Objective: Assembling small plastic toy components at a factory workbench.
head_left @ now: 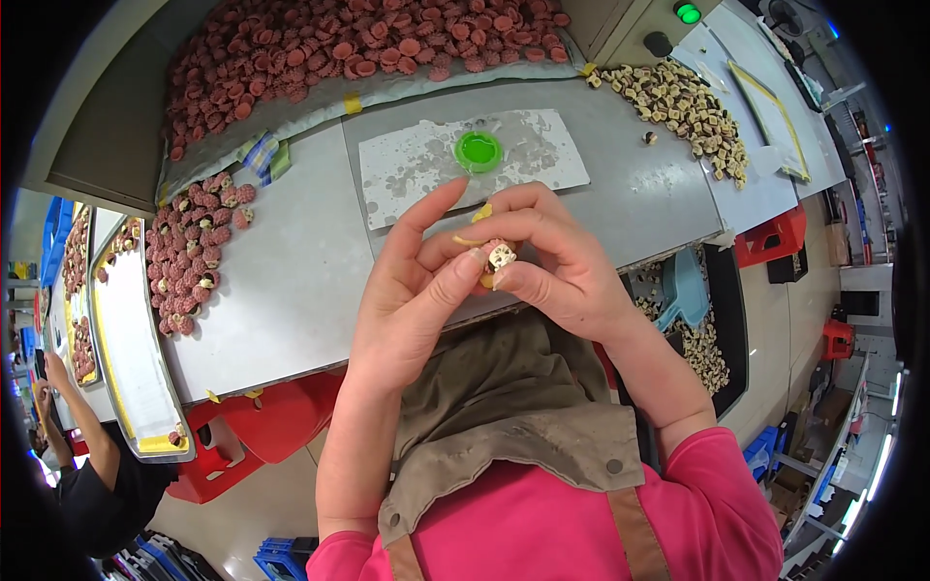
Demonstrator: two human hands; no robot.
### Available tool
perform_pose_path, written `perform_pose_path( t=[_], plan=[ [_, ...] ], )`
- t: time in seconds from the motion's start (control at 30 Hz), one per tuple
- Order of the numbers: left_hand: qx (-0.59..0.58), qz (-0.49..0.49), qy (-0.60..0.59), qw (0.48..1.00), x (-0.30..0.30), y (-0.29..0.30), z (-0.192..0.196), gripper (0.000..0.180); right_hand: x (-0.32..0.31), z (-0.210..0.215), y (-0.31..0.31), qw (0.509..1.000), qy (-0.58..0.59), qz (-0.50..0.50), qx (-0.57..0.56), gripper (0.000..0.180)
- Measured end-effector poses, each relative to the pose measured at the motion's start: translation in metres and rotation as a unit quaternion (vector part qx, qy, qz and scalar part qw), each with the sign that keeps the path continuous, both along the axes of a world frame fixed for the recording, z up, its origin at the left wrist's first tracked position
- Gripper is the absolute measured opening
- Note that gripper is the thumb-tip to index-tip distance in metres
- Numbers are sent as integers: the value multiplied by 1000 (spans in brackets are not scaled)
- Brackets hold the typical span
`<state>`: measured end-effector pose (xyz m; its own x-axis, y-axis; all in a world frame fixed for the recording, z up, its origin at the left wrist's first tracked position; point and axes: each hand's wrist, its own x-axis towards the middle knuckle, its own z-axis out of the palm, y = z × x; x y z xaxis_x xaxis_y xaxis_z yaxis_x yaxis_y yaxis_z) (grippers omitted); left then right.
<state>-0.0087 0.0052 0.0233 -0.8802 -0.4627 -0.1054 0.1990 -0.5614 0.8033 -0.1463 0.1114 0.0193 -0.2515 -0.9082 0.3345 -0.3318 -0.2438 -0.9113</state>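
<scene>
Above the near edge of the grey table, my left hand (pixel 412 290) and my right hand (pixel 562 261) meet around a small figure piece (pixel 501 255). Its cream face with dark marks points up between both thumbs, and a pink, bumpy edge shows behind it. Both hands are closed on the piece, and the fingers hide most of it. Yellow covers (pixel 481 212) sit on some fingertips. Just beyond the hands, a round dish of bright green stuff (pixel 479 151) rests on a stained white board (pixel 402 165).
Pink raspberry-like cups (pixel 358 48) are heaped at the back. Pink pieces with cream insides (pixel 197 257) lie left, beside a tray (pixel 145 358). Small cream-and-brown pieces (pixel 683 111) are piled at right. Below sits a black bin (pixel 739 329) with a blue scoop (pixel 685 290). Another person (pixel 102 484) works at far left.
</scene>
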Motion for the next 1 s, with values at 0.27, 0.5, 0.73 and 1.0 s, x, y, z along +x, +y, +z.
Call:
perform_pose_path(
  t=[0.27, 0.5, 0.73, 1.0],
  plan=[
    [-42, -18, 10, 999, -4, -2, -10, 51, -4, -5, 0, 998, -60, 12, -20, 30],
    [-23, -71, -36, 997, -6, -3, 14, 52, 0, -3, 6, 999, 30, -16, -29, 33],
    [65, -49, -39, 996, -4, 3, 11, 52, -1, -11, 5, 993, 79, -58, -62, 33],
    [43, -54, -44, 997, -8, 5, 2, 50, -6, -11, 6, 994, 70, -62, -52, 29]
  ],
)
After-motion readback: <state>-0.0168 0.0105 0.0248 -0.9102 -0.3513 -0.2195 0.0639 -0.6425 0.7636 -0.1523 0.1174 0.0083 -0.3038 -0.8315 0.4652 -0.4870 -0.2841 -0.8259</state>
